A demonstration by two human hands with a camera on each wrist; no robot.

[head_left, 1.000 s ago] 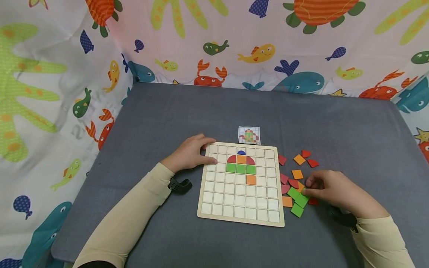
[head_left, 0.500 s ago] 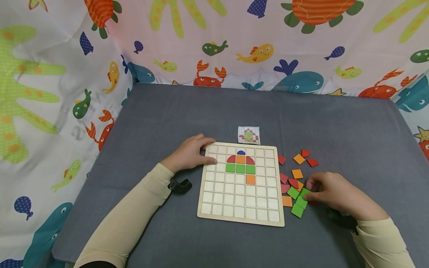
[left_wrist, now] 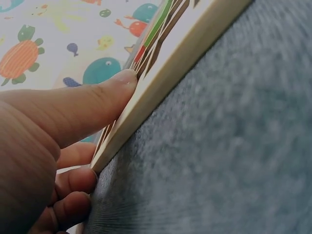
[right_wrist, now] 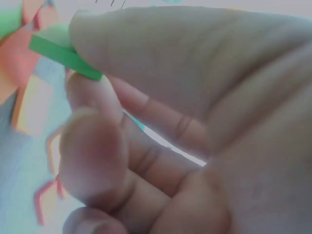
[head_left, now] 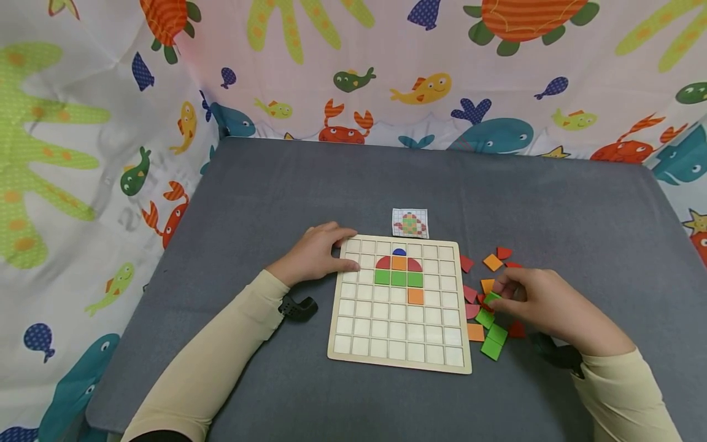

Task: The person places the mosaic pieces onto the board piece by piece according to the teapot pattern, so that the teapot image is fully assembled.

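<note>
My right hand [head_left: 544,304] pinches a green square tile [right_wrist: 66,53] between thumb and fingertips, above the loose pieces to the right of a wooden grid board [head_left: 381,331]. My left hand [head_left: 315,255] holds that board at its far left corner. In the left wrist view the left thumb [left_wrist: 105,100] presses on the rim, with the fingers [left_wrist: 75,180] curled at the corner. Set into the board are a blue half-round piece [head_left: 399,252], two red quarter-rounds, a row of green squares [head_left: 399,278] and two orange squares, one [head_left: 415,296] lower down.
A small printed pattern card [head_left: 410,223] lies just beyond the board. Loose green tiles [head_left: 491,349], orange squares [head_left: 475,332] and red pieces [head_left: 504,252] are scattered along the board's right side on the grey table [head_left: 276,184]. A sea-animal cloth [head_left: 309,86] hangs behind.
My right hand has lifted a green tile off the pile and moved it slightly up and left in the head view. The board has shifted a little to the right; my left hand stays on it.
</note>
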